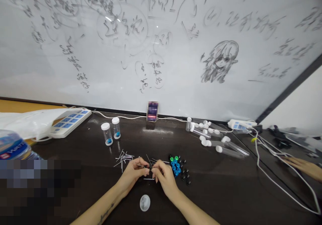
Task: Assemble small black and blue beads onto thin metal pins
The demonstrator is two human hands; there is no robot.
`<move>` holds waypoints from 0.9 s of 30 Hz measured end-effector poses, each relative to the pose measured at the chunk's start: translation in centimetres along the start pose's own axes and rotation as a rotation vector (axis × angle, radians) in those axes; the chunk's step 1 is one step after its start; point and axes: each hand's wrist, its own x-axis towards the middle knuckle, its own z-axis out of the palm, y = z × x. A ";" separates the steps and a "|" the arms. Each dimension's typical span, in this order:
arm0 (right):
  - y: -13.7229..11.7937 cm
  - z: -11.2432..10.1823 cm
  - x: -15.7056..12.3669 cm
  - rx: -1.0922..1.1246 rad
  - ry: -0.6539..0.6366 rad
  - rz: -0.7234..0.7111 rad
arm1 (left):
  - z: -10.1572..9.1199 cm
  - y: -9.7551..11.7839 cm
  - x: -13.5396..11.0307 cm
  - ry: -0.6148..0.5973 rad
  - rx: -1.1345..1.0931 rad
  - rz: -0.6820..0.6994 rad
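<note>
My left hand [132,173] and my right hand [163,175] meet over the dark table [221,191], fingers pinched together on thin metal pins and a small dark piece between them; what exactly they grip is too small to name. A scatter of thin metal pins [123,158] lies just beyond my left hand. Small blue, green and black beads [178,168] sit in a heap right beside my right hand. A white cap [145,203] lies between my forearms.
Two capped vials [111,132] stand upright at the back left. Several empty tubes with white caps [216,139] lie at the back right. A power strip [69,121], white cables [271,178], a water bottle [12,146], and another person's hand [305,167] at the right edge.
</note>
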 end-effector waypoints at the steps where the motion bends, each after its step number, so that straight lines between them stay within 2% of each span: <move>1: 0.0 0.0 0.0 -0.007 0.005 -0.008 | 0.0 0.0 0.0 0.002 0.001 0.002; 6: 0.1 0.1 0.2 -0.097 0.099 -0.129 | -0.1 0.0 0.2 0.015 0.004 0.021; 13: 0.0 0.1 0.0 -0.067 0.070 -0.081 | 0.0 0.0 0.2 0.031 0.021 0.056; 19: -0.2 0.1 0.1 -0.107 0.107 -0.137 | -0.1 0.0 0.3 0.049 0.029 0.056; 21: 0.0 0.1 0.1 -0.084 0.120 -0.118 | -0.1 0.0 0.3 0.058 0.025 0.051; 25: 0.2 0.1 0.1 0.018 0.047 -0.015 | 0.0 0.1 0.2 0.044 0.031 0.013; 27: 0.1 0.1 0.1 0.018 0.044 -0.017 | 0.0 0.1 0.2 0.042 0.030 0.013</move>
